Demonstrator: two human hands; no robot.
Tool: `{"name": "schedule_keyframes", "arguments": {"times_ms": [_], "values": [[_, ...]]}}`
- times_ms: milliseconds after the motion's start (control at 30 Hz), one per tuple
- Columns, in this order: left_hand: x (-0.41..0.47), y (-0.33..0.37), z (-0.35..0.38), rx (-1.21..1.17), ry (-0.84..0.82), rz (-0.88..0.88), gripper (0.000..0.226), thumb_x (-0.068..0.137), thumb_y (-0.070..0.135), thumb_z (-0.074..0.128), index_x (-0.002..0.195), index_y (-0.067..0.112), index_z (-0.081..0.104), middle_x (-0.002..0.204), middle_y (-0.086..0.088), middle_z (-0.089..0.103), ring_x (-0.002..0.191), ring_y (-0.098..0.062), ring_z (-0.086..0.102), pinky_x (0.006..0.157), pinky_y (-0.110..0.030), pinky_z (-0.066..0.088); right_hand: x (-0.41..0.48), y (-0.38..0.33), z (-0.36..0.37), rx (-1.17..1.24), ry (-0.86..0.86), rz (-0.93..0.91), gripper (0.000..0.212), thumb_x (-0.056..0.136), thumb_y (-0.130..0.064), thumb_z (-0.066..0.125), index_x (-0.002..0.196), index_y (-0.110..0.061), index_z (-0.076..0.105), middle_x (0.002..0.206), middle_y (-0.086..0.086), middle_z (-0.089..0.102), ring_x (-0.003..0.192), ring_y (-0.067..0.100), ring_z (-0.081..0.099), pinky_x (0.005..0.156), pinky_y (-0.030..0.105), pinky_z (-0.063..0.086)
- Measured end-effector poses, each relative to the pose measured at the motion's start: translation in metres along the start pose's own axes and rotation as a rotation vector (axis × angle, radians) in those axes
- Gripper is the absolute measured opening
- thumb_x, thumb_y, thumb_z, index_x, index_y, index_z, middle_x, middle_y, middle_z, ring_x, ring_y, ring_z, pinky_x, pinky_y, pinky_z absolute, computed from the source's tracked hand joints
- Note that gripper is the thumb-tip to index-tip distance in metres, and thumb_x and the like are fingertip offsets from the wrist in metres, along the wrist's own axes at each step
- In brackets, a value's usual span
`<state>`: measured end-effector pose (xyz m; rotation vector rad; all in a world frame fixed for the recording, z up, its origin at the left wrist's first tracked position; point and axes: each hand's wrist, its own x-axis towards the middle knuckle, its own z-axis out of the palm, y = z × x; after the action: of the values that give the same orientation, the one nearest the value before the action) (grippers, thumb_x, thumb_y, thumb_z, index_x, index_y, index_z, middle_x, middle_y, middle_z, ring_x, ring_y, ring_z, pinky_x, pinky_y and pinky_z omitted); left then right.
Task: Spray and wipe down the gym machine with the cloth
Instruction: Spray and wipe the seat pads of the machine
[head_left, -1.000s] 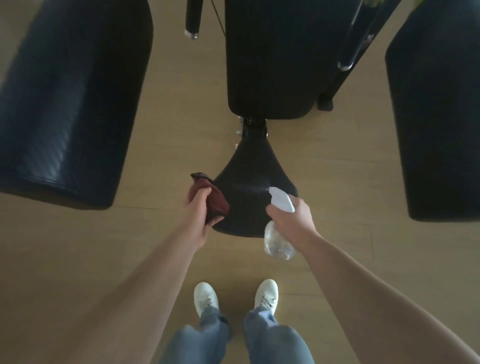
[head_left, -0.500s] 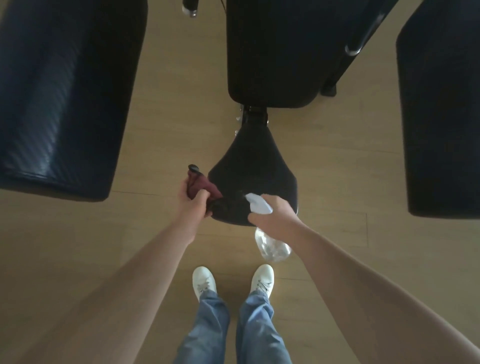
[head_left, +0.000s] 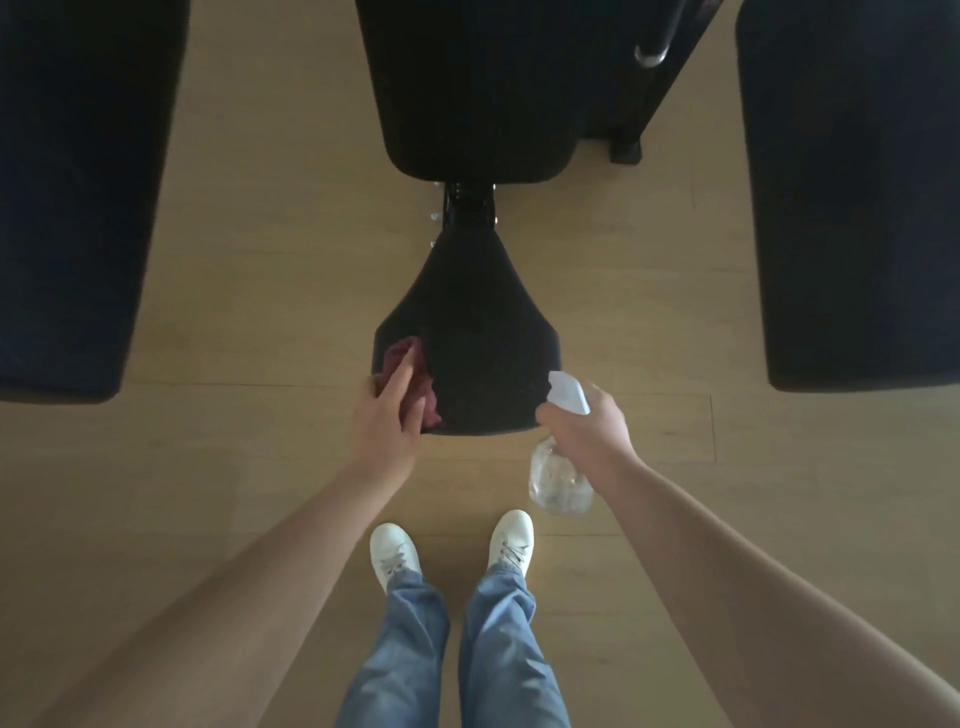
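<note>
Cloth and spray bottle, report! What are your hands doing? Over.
Left hand flat on dark red cloth, pressing it on near left corner of seat. Right hand grips spray bottle, nozzle toward seat. Nothing else on seat.

Hiding most of the dark red cloth beneath the left hand, fingers lying straight across it. Burying the neck and trigger of the spray bottle inside the right hand. Running off the top edge with the back pad and a metal post; off the side edges with the left pad and right pad. Cutting the jeans and both forearms at the bottom edge. Blurring the bolts by the seat post, too small to tell.
</note>
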<state>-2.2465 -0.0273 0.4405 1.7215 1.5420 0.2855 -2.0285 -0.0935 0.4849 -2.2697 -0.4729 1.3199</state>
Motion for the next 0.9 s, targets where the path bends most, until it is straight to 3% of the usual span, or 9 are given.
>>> {"name": "schedule_keyframes", "arguments": {"times_ms": [67,100,167,267,467,633,733,833,900], "values": [[0.001,-0.003,0.020,0.054,0.007,0.070,0.064,0.106,0.016,0.052,0.163,0.027,0.025,0.150,-0.009,0.032,0.111,-0.004,0.050,0.097,-0.001,0.039,0.007,0.004,0.004,0.037,0.007,-0.002,0.021,0.082,-0.027,0.068,0.101,-0.023,0.061,0.093,0.003,0.068,0.077,0.026,0.068,0.084,0.050,0.062],[0.004,-0.005,0.033,0.078,-0.007,0.087,0.068,0.106,0.021,0.052,0.164,0.028,0.018,0.159,-0.007,0.023,0.129,-0.018,0.047,0.112,-0.016,0.039,0.013,0.007,0.007,0.071,0.008,-0.001,0.029,0.081,-0.027,0.068,0.108,-0.020,0.062,0.090,0.002,0.067,0.074,0.023,0.065,0.085,0.053,0.062],[0.011,-0.010,0.057,0.262,-0.182,0.167,0.073,0.107,0.035,0.045,0.165,0.027,0.001,0.171,-0.005,0.001,0.157,-0.033,0.008,0.128,-0.047,0.017,0.021,0.009,0.011,0.122,0.025,0.000,0.033,0.081,-0.026,0.069,0.112,-0.016,0.061,0.087,0.000,0.064,0.074,0.019,0.061,0.085,0.055,0.063],[0.019,-0.009,0.090,0.639,-0.400,0.468,0.066,0.108,0.038,0.031,0.165,0.027,0.000,0.171,-0.006,-0.019,0.156,-0.029,-0.024,0.126,-0.062,-0.001,0.035,0.019,0.013,0.150,0.057,-0.050,0.029,0.083,-0.032,0.072,0.107,-0.018,0.063,0.087,0.006,0.065,0.073,0.017,0.060,0.076,0.045,0.062],[0.082,0.000,0.122,0.699,-0.284,0.666,0.062,0.105,0.022,0.050,0.160,0.032,0.025,0.172,-0.004,0.013,0.159,-0.035,0.002,0.125,-0.066,0.005,0.071,0.031,0.011,0.166,0.079,-0.142,0.014,0.090,-0.025,0.071,0.089,-0.022,0.058,0.077,-0.011,0.056,0.068,0.007,0.054,0.064,0.023,0.048],[0.120,0.020,0.129,0.615,-0.274,0.490,0.054,0.108,0.019,0.038,0.157,0.038,0.028,0.173,-0.002,0.003,0.158,-0.036,-0.010,0.122,-0.065,-0.006,0.103,0.023,0.014,0.161,0.053,-0.104,0.020,0.082,-0.023,0.072,0.102,-0.019,0.068,0.084,0.006,0.068,0.071,0.017,0.062,0.069,0.041,0.060],[0.143,0.032,0.135,0.547,-0.226,0.413,0.049,0.107,0.016,0.034,0.152,0.035,0.041,0.172,-0.001,0.010,0.158,-0.035,-0.009,0.120,-0.069,-0.006,0.112,0.023,0.012,0.282,0.026,-0.029,0.019,0.079,-0.017,0.072,0.098,-0.014,0.071,0.075,0.001,0.062,0.064,0.017,0.060,0.065,0.038,0.057],[0.115,0.021,0.135,0.468,-0.272,0.606,0.039,0.099,0.007,0.043,0.125,0.029,0.063,0.165,0.003,0.033,0.159,-0.032,0.002,0.123,-0.070,0.007,0.114,0.027,0.006,0.379,0.063,-0.020,0.019,0.080,-0.011,0.070,0.097,-0.006,0.069,0.074,0.001,0.058,0.068,0.019,0.059,0.066,0.037,0.056],[0.081,0.002,0.127,0.471,-0.386,0.784,0.035,0.096,0.009,0.053,0.123,0.026,0.066,0.157,0.006,0.045,0.159,-0.028,0.012,0.126,-0.061,0.015,0.112,0.026,0.003,0.362,0.082,-0.052,0.017,0.080,-0.013,0.070,0.096,-0.009,0.069,0.072,-0.001,0.058,0.068,0.018,0.059,0.066,0.038,0.057]]}}
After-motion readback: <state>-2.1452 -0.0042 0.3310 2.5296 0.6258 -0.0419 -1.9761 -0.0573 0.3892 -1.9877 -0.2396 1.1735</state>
